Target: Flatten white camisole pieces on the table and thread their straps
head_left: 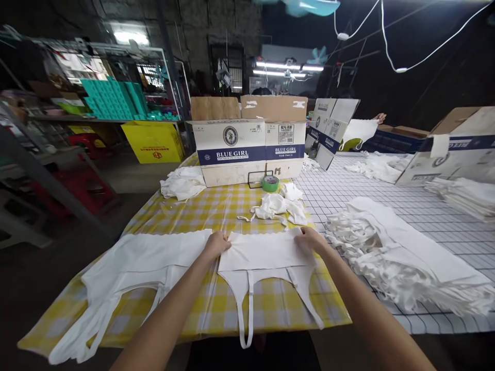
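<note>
The white garment (265, 252) lies spread on the desk (220, 208), between the two hands, its wide band going from left to right, straps toward the person. The left hand (217, 244) has its grip pinched on one far corner, the right hand (310, 239) near the other. Another garment (154, 252) lies just leftward; white scraps (276, 207) lie beyond.

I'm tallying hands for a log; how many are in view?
3: left hand and right hand holding the centre garment; a co-worker's hand, upper right. Others may be hidden.
</note>
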{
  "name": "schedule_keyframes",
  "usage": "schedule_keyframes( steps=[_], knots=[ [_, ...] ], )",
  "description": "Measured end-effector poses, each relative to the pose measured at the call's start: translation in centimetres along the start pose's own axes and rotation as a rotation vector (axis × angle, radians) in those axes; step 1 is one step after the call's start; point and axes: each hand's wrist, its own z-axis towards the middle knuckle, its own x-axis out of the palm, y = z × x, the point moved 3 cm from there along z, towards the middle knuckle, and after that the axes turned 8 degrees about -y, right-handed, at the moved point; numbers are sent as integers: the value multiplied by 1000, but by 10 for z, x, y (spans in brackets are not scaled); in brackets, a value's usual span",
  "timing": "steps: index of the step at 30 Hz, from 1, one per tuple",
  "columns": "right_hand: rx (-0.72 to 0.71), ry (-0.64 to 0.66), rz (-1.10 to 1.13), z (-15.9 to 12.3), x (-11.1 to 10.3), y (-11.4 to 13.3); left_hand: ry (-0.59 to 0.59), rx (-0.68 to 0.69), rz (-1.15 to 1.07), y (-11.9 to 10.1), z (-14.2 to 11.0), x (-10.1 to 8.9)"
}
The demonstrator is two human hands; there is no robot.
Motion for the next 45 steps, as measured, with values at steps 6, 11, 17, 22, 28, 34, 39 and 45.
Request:
schedule_keyframes(
  steps=[6,11,17,22,28,34,39,45],
  knots=[
    [-78,139,260,-19,-26,22,169,-6,-504,-11,-17,-12],
    [-196,50,380,-28,-73,60,195,83,-768,-43,-14,-53],
    [-365,-64,414,-34,-124,132,125,216,-902,-89,-13,-104],
    [-481,-122,399,-38,-145,182,50,287,-937,-118,-12,-139],
    [-557,-111,400,-53,-143,216,-45,311,-967,-124,-17,-175],
    [-590,-77,379,-62,-125,230,-119,314,-978,-106,-31,-203],
    [-630,-60,349,-69,-106,247,-148,317,-995,-83,-39,-225],
    [-705,26,263,-101,-65,269,-248,325,-922,-39,-69,-270]
  ],
)
